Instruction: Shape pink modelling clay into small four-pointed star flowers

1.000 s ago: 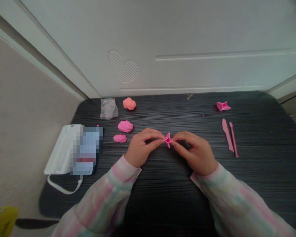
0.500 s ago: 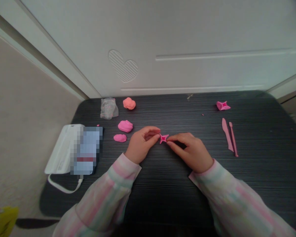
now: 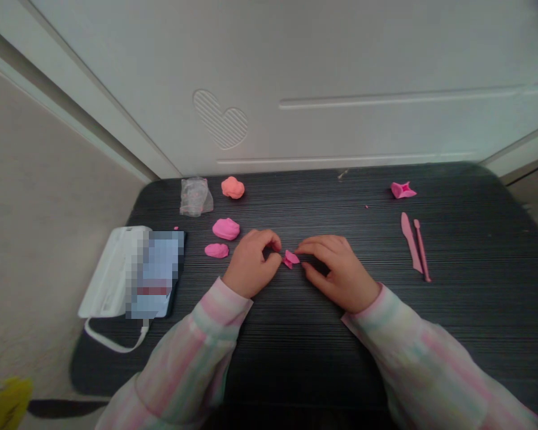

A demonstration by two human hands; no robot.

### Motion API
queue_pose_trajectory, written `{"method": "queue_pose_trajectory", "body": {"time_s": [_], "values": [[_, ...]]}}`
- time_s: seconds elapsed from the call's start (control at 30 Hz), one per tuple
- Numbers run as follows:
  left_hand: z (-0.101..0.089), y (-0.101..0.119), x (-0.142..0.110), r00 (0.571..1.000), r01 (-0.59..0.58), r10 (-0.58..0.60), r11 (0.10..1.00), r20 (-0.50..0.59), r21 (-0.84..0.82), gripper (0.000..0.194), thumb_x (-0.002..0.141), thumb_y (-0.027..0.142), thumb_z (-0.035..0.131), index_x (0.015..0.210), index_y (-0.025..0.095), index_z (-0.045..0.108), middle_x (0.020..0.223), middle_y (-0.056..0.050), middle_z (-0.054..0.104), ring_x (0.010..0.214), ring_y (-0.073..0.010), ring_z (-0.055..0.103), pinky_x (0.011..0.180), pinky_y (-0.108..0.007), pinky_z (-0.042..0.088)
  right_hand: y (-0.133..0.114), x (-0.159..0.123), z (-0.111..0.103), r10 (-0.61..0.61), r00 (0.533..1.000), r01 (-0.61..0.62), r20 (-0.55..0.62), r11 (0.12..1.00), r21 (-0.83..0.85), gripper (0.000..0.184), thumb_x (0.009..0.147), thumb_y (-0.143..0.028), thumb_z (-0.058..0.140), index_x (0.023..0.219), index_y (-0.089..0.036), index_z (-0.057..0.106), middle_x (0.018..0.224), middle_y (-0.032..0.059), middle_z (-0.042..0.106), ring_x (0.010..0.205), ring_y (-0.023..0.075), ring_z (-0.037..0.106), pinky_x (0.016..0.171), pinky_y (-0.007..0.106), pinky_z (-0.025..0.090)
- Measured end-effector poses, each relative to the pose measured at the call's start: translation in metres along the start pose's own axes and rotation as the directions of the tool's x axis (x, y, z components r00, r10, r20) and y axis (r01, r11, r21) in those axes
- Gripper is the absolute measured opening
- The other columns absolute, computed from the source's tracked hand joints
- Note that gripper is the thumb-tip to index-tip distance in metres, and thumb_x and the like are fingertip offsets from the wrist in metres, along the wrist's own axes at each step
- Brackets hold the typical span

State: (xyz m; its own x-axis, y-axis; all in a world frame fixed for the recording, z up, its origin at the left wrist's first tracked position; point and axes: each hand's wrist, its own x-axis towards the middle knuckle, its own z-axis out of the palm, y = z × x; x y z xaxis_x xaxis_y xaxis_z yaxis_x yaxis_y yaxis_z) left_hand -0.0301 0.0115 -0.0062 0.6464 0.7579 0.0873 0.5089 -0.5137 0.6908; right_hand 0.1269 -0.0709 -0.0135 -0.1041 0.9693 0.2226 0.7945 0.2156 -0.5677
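Note:
A small folded piece of pink modelling clay [image 3: 290, 259] with pointed corners is between my two hands, over the middle of the table. My left hand [image 3: 253, 264] has its thumb and fingertips bent together at the piece's left corner; the exact contact is partly hidden. On the other side, my right hand [image 3: 336, 272] has index finger and thumb parted, the index tip close to the clay's right edge. Left of my left hand lie a pink clay lump [image 3: 226, 229] and a smaller, longer pink lump [image 3: 216, 250].
An orange clay lump [image 3: 232, 187] and a clear plastic bag [image 3: 196, 196] lie at the back left. A phone [image 3: 159, 275] with a white cabled device [image 3: 112, 272] sits left. Rightward are another folded pink clay piece [image 3: 402, 190], a pink clay knife [image 3: 411, 242] and a thin pink stick tool [image 3: 422, 251].
The folded clay piece has shifted left and turned, so its star-shaped opening no longer faces up. My right fingers have spread off its edge, and both hands have moved slightly left.

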Motion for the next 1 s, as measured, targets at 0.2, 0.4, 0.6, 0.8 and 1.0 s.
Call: {"method": "queue_pose_trajectory", "body": {"time_s": [0.2, 0.4, 0.6, 0.8, 1.0], "values": [[-0.0023, -0.0024, -0.0007, 0.982, -0.114, 0.099, 0.99, 0.16, 0.087, 0.02, 0.057, 0.008, 0.049, 0.074, 0.018, 0.052, 0.08, -0.002, 0.056, 0.083, -0.02, 0.046, 0.077, -0.034, 0.037, 0.0009, 0.0007, 0.0043, -0.009, 1.0, 0.008, -0.014, 1.0, -0.03, 0.01, 0.079, -0.023, 0.049, 0.085, -0.023, 0.057, 0.089, 0.0008, 0.064, 0.086, 0.0153, 0.055, 0.081, 0.036, 0.03], [-0.0003, -0.0067, 0.0008, 0.985, -0.123, 0.112, 0.989, 0.129, 0.079, 0.011, 0.068, 0.018, 0.054, 0.079, 0.018, 0.056, 0.083, -0.003, 0.06, 0.086, -0.0191, 0.049, 0.079, -0.034, 0.037, 0.003, 0.001, 0.0035, 0.069, 0.995, -0.069, -0.078, 0.998, -0.001, 0.007, 0.078, -0.024, 0.052, 0.081, -0.021, 0.058, 0.085, 0.0007, 0.065, 0.083, 0.0149, 0.057, 0.08, 0.035, 0.033], [0.0021, -0.0083, 0.0022, 0.986, -0.148, 0.144, 0.988, 0.086, 0.042, 0.009, 0.07, 0.019, 0.056, 0.078, 0.018, 0.06, 0.083, -0.002, 0.063, 0.084, -0.0174, 0.052, 0.079, -0.033, 0.038, 0.0036, 0.0013, 0.0036, 0.089, 0.993, -0.09, -0.074, 0.996, -0.005, 0.006, 0.076, -0.023, 0.052, 0.078, -0.021, 0.057, 0.084, 0.0016, 0.065, 0.082, 0.0167, 0.057, 0.079, 0.036, 0.035], [0.0031, -0.0072, 0.001, 0.984, -0.153, 0.145, 0.985, 0.1, 0.075, 0.009, 0.073, 0.021, 0.054, 0.075, 0.019, 0.062, 0.083, -0.003, 0.064, 0.085, -0.0182, 0.052, 0.078, -0.035, 0.037, 0.0034, 0.0005, 0.0029, 0.092, 0.994, -0.092, -0.063, 0.996, 0.003, 0.008, 0.076, -0.024, 0.052, 0.08, -0.021, 0.058, 0.085, 0.0015, 0.064, 0.083, 0.0166, 0.056, 0.079, 0.036, 0.035], [0.0037, -0.0061, -0.0002, 0.979, -0.178, 0.167, 0.98, 0.116, 0.092, 0.009, 0.073, 0.022, 0.054, 0.076, 0.019, 0.062, 0.085, -0.002, 0.063, 0.087, -0.0177, 0.05, 0.078, -0.034, 0.036, 0.0029, 0.0002, 0.0028, 0.103, 0.993, -0.104, -0.05, 0.994, -0.014, 0.007, 0.076, -0.023, 0.053, 0.078, -0.021, 0.059, 0.084, 0.0004, 0.064, 0.084, 0.0156, 0.055, 0.08, 0.035, 0.033]]}}
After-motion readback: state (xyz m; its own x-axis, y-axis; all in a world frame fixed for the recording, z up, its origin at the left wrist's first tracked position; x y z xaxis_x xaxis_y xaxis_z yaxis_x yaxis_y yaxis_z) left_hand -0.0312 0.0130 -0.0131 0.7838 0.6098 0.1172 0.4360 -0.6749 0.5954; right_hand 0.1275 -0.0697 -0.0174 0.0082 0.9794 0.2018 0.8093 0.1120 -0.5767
